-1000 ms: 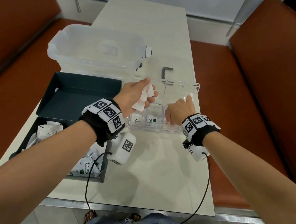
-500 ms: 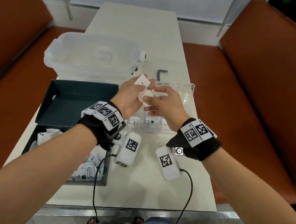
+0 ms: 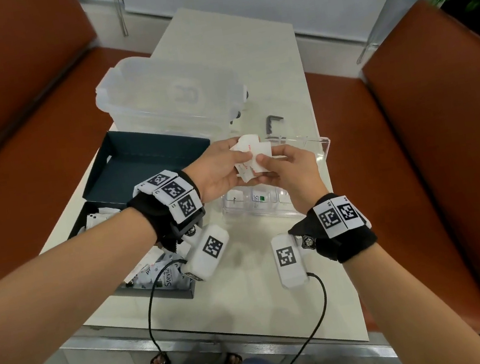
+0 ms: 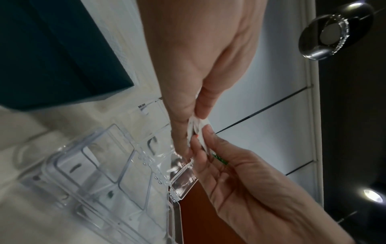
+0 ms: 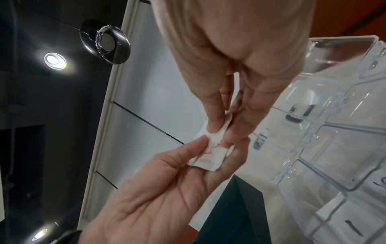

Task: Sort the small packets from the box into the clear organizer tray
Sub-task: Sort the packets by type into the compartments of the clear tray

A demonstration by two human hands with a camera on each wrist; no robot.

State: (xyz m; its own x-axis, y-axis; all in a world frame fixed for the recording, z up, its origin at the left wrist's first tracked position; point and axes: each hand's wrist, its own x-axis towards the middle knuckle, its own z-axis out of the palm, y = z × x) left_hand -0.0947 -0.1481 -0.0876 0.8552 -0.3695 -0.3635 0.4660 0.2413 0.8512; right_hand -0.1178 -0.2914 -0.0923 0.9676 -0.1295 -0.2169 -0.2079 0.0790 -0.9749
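Two-handed grip (image 3: 256, 160) around packets (image 3: 251, 149)

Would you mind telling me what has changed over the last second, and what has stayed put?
The right hand has come up off the clear organizer tray and across to the left hand, and now pinches the white packets that the left hand alone gripped before; both hold them above the tray. The tray, the dark box and the large lidded container stayed where they were.
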